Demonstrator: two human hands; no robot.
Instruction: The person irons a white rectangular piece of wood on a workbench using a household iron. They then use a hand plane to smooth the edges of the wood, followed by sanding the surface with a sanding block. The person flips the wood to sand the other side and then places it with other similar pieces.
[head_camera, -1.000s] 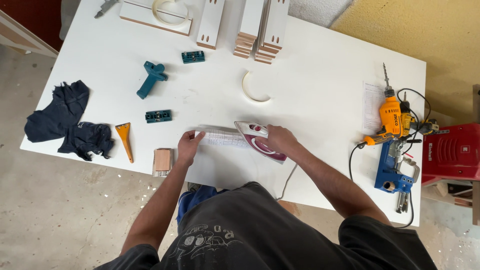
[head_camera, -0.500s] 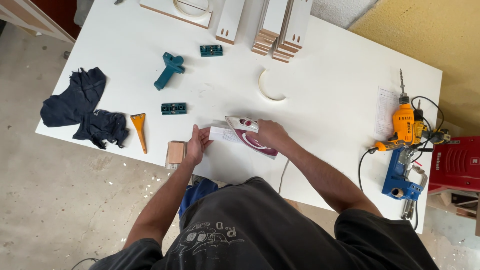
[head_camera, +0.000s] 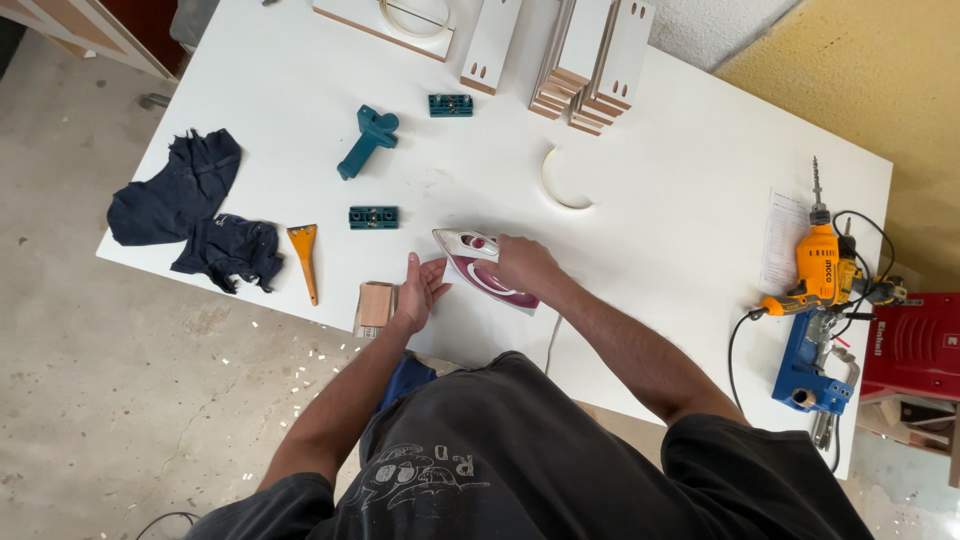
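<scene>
Now the iron (head_camera: 483, 268) has slid toward the left hand (head_camera: 417, 292).

A large white desk (head_camera: 680, 170) fills most of the view and it stands at a slant. Under it and to the left there is a grey concrete floor (head_camera: 120, 400) with small pale chips and dust on it. At the upper right the floor is covered by a yellow sheet (head_camera: 880, 70), and beside it a strip of rough white surface (head_camera: 720, 25) shows. A red machine case (head_camera: 915, 345) stands just beside the right end of the desk. At the upper left a pale wooden edge (head_camera: 80, 30) is seen. The light is soft and even, like daylight.
</scene>
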